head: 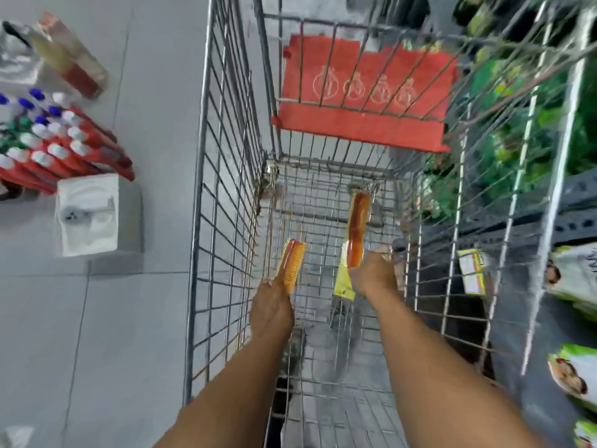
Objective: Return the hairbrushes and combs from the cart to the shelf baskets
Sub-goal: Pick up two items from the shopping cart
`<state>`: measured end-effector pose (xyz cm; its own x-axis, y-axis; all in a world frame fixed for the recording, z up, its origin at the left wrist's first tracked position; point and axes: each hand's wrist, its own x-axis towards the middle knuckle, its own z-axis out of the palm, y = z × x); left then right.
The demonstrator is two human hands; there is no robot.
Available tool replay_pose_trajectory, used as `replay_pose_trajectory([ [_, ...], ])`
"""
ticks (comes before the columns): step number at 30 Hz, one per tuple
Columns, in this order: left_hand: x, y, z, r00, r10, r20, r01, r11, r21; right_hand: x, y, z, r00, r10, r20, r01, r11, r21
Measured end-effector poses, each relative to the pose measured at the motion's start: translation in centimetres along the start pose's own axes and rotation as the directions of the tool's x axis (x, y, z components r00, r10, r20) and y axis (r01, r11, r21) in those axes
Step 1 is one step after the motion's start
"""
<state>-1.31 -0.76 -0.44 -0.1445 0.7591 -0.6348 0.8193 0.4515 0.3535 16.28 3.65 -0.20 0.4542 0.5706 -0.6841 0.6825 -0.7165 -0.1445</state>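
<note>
Both of my arms reach down into a wire shopping cart (pixel 226 189). My left hand (pixel 270 305) grips an orange comb (pixel 292 263) in a yellow packet, held upright near the cart's left wall. My right hand (pixel 374 274) grips a longer brown-orange comb (pixel 357 231) in a clear packet with a yellow card (pixel 344 282); it points toward the cart's far end. Both combs hang above the cart's wire floor. No other comb or brush shows on the floor below.
A red fold-down seat flap (pixel 365 101) spans the cart's far end. Left on the grey tiled floor stand red bottles with white caps (pixel 55 147) and a white box (pixel 93 215). Dark shelving with green packets (pixel 571 279) lines the right side.
</note>
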Motion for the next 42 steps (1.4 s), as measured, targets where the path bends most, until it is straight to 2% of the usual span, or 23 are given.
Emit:
replay_pose_trajectory([
  [4, 0.6, -0.2, 0.5, 0.999, -0.024, -0.037, 0.030, 0.987, 0.161, 2.1, -0.5, 2.7, 0.999, 0.011, -0.036, -0.010, 0.999, 0.043],
  [7, 1.2, 0.1, 0.9, 0.997, -0.046, -0.068, 0.057, 0.984, 0.169, 2.9, -0.9, 3.6, 0.988, 0.056, -0.143, -0.041, 0.994, 0.104],
  [9, 1.8, 0.1, 1.1, 0.993, -0.077, -0.088, 0.089, 0.986, 0.139, 3.3, -1.1, 3.8, 0.985, 0.086, -0.146, -0.067, 0.989, 0.129],
  [12, 2.2, -0.1, 1.1, 0.985, -0.155, -0.073, 0.158, 0.987, 0.040, 3.5, -0.9, 3.6, 0.982, 0.171, -0.085, -0.149, 0.964, 0.220],
  [15, 2.3, -0.2, 0.8, 0.977, -0.213, 0.016, 0.213, 0.969, -0.126, 3.2, -0.4, 2.7, 0.977, 0.208, -0.043, -0.191, 0.949, 0.251],
  [19, 1.5, 0.6, -0.4, 0.964, -0.240, 0.114, 0.266, 0.878, -0.397, 1.7, 0.6, 1.1, 0.981, 0.193, -0.007, -0.181, 0.930, 0.320],
  [24, 0.1, 1.8, -2.6, 0.977, -0.168, 0.134, 0.214, 0.799, -0.562, -1.7, 1.8, -1.5, 0.977, 0.208, 0.036, -0.202, 0.869, 0.453],
  [28, -1.5, 3.0, -4.8, 0.989, -0.073, 0.127, 0.138, 0.757, -0.639, -5.0, 2.3, -3.4, 0.989, 0.149, 0.012, -0.128, 0.800, 0.586],
  [34, -5.1, 4.7, -7.7, 0.992, 0.075, 0.099, 0.022, 0.681, -0.732, -10.8, 3.3, -6.9, 0.996, 0.053, -0.072, 0.013, 0.711, 0.703],
  [38, -8.7, 6.4, -10.1, 0.985, 0.138, 0.101, -0.002, 0.602, -0.799, -15.5, 4.7, -10.0, 0.997, -0.012, -0.080, 0.068, 0.656, 0.752],
  [42, -13.7, 9.2, -12.6, 0.960, 0.263, 0.099, -0.069, 0.563, -0.824, -21.2, 7.2, -13.6, 0.990, -0.088, -0.112, 0.142, 0.538, 0.831],
])
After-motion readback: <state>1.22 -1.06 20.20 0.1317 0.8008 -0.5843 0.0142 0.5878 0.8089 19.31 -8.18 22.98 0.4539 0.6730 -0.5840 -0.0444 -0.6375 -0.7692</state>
